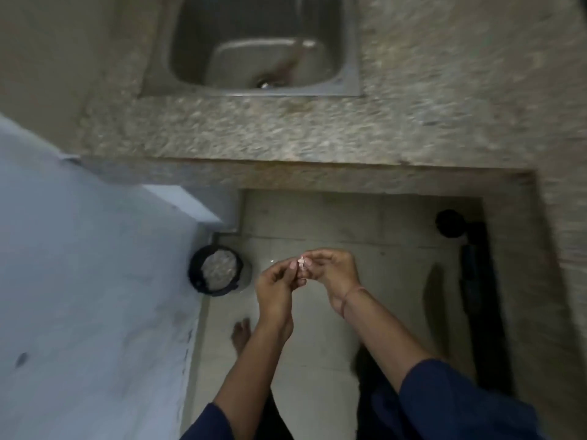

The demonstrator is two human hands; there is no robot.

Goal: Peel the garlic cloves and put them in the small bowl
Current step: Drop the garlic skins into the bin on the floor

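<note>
A: Head view: surface and room?
B: Speckled stone counter (286,131) with a steel sink (251,92) set in; pale tiled floor (349,223) below; dark bin (193,271) against the bluish wall (79,249)

A: And the garlic clove (301,265)?
B: Small, pale pinkish, blurred; above the floor, pinched from both sides by the fingertips of the left hand (274,285) and right hand (333,274)

Nothing here that I can read.
The frame is blurred, and I make out no letters, numbers, labels or brand marks on the steel sink (352,74) at the top, the speckled counter (286,131) across the middle, the dark container (219,292) at centre left, or the garlic clove (301,264) pinched between my left hand (274,287) and right hand (333,273).
</note>
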